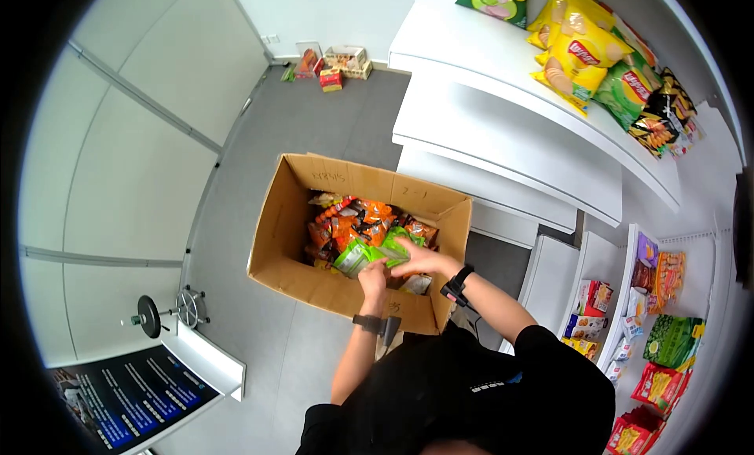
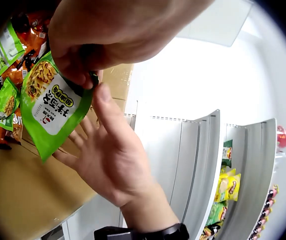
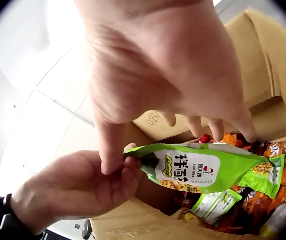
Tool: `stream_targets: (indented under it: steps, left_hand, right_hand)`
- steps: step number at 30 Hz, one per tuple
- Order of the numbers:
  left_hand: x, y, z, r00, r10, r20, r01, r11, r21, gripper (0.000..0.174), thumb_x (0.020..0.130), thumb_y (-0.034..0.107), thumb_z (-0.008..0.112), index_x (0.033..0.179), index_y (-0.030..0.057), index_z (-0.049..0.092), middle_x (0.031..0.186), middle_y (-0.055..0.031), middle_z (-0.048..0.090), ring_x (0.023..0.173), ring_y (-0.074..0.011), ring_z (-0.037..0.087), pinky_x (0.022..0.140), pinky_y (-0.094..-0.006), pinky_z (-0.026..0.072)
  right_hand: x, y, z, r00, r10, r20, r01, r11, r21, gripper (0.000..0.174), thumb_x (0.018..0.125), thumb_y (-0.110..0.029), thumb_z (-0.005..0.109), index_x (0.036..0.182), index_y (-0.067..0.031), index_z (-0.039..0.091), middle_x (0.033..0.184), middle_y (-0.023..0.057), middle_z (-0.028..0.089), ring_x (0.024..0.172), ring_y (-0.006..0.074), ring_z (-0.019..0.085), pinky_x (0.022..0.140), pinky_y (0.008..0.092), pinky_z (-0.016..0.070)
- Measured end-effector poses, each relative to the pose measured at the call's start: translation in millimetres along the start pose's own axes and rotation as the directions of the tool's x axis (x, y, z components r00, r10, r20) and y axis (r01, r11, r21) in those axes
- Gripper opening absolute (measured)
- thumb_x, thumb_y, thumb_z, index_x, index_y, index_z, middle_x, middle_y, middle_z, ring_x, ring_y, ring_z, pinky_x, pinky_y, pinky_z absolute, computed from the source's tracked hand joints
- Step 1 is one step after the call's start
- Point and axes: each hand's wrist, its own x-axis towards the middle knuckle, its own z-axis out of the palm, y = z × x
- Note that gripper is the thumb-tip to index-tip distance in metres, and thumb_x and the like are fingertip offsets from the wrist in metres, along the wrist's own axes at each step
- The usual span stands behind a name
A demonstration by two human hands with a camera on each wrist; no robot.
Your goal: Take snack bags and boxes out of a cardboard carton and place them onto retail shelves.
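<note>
A green and white packet [image 2: 53, 112] with a noodle picture and printed characters hangs over an open cardboard box [image 1: 271, 219]. My left hand [image 1: 373, 278] pinches one end of it between thumb and curled fingers. Beside it, my right hand [image 1: 420, 258] is spread with straight fingers; in the left wrist view they pass behind the packet, and the thumb tip is right at the pinched corner. Below lie smaller green packets [image 3: 263, 176] and several orange snack bags [image 1: 377, 211], partly hidden under the hands.
White shelves [image 1: 503, 133] stand at the right, with yellow chip bags [image 1: 577, 50] on top and other snacks lower down. Boxes [image 1: 345, 60] sit by the far wall. A dark sign board [image 1: 133, 392] and a wheeled stand [image 1: 191, 306] are at the left.
</note>
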Motion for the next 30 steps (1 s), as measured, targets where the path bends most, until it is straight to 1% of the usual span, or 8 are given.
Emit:
stream_targets:
  steps: [8, 9, 13, 16, 20, 23, 26, 30]
  left_hand:
    - [-29, 19, 0, 0.983, 0.175, 0.05, -0.181, 0.914, 0.362, 0.021, 0.085, 0.007, 0.051, 0.083, -0.0041, 0.069, 0.067, -0.0079, 0.064, 0.059, -0.0129, 0.06, 0.052, -0.0255, 0.0459]
    - [-12, -2, -7, 0.964, 0.254, 0.072, -0.262, 0.886, 0.382, 0.022, 0.085, 0.007, 0.05, 0.081, -0.0043, 0.069, 0.071, -0.0096, 0.065, 0.058, -0.0126, 0.06, 0.052, -0.0248, 0.0467]
    - [-37, 26, 7, 0.955, 0.263, 0.139, -0.295, 0.903, 0.313, 0.019, 0.084, 0.003, 0.051, 0.081, -0.0045, 0.069, 0.075, -0.0104, 0.066, 0.064, -0.012, 0.061, 0.058, -0.0247, 0.0484]
    - [-50, 51, 13, 0.944, 0.243, 0.225, -0.321, 0.834, 0.449, 0.017, 0.084, 0.002, 0.051, 0.091, -0.0053, 0.066, 0.075, -0.0084, 0.065, 0.068, -0.0126, 0.062, 0.063, -0.0255, 0.0498]
    - [-54, 62, 16, 0.859, 0.424, 0.287, -0.486, 0.851, 0.2, 0.026, 0.083, 0.005, 0.056, 0.107, -0.0046, 0.056, 0.091, -0.012, 0.062, 0.071, -0.0174, 0.059, 0.068, -0.0292, 0.0488]
    - [-40, 65, 1, 0.722, 0.655, 0.223, -0.649, 0.53, 0.546, 0.038, 0.077, 0.011, 0.065, 0.112, -0.0025, 0.055, 0.109, -0.0143, 0.056, 0.104, -0.0228, 0.052, 0.09, -0.0338, 0.042]
    - [-29, 67, -5, 0.764, 0.578, 0.284, -0.641, 0.634, 0.433, 0.054, 0.081, 0.021, 0.067, 0.123, -0.0049, 0.046, 0.119, -0.0148, 0.052, 0.107, -0.0225, 0.052, 0.09, -0.0324, 0.0425]
    - [-44, 80, -2, 0.831, 0.144, 0.537, -0.284, 0.94, 0.187, 0.043, 0.085, 0.023, 0.065, 0.119, 0.0004, 0.05, 0.113, -0.0087, 0.057, 0.1, -0.0161, 0.056, 0.083, -0.0297, 0.0475]
  right_hand:
    - [-3, 13, 48, 0.959, -0.123, -0.257, 0.041, 0.952, -0.304, 0.092, 0.063, -0.034, 0.079, 0.135, 0.0021, 0.033, 0.131, 0.0244, 0.045, 0.117, 0.0352, 0.049, 0.098, 0.0369, 0.0393]
    - [-4, 11, 51, 0.955, -0.148, -0.257, 0.053, 0.938, -0.342, 0.066, 0.077, -0.023, 0.068, 0.132, -0.0014, 0.04, 0.127, 0.0231, 0.049, 0.115, 0.0335, 0.05, 0.094, 0.0371, 0.0417]
    - [-13, 3, 54, 0.953, -0.116, -0.281, 0.035, 0.96, -0.277, 0.043, 0.079, -0.003, 0.046, 0.121, -0.0092, 0.055, 0.105, 0.0217, 0.061, 0.098, 0.0359, 0.058, 0.081, 0.039, 0.0463]
    - [-20, -5, 48, 0.959, -0.064, -0.278, -0.015, 0.962, -0.273, 0.042, 0.079, -0.002, 0.046, 0.119, -0.0083, 0.055, 0.099, 0.022, 0.062, 0.091, 0.0377, 0.059, 0.077, 0.0415, 0.0469]
    - [-33, -16, 31, 0.889, -0.116, -0.444, 0.036, 0.982, -0.184, 0.029, 0.088, -0.018, 0.052, 0.112, -0.0031, 0.058, 0.09, 0.0201, 0.064, 0.079, 0.0312, 0.062, 0.069, 0.0406, 0.0469]
    - [-44, -17, 5, 0.856, -0.053, -0.514, 0.079, 0.997, 0.028, 0.033, 0.092, -0.029, 0.052, 0.107, 0.0001, 0.059, 0.089, 0.0118, 0.065, 0.079, 0.0182, 0.062, 0.069, 0.034, 0.0477]
    - [-71, -44, -14, 0.909, 0.071, -0.41, 0.095, 0.924, 0.371, 0.034, 0.094, -0.029, 0.051, 0.11, 0.0008, 0.057, 0.096, 0.0065, 0.064, 0.086, 0.0125, 0.061, 0.074, 0.0284, 0.0488]
    - [-84, -58, -21, 0.914, -0.057, -0.401, 0.293, 0.776, 0.558, 0.034, 0.095, -0.027, 0.05, 0.113, 0.002, 0.054, 0.105, 0.0076, 0.061, 0.091, 0.014, 0.061, 0.079, 0.0296, 0.0497]
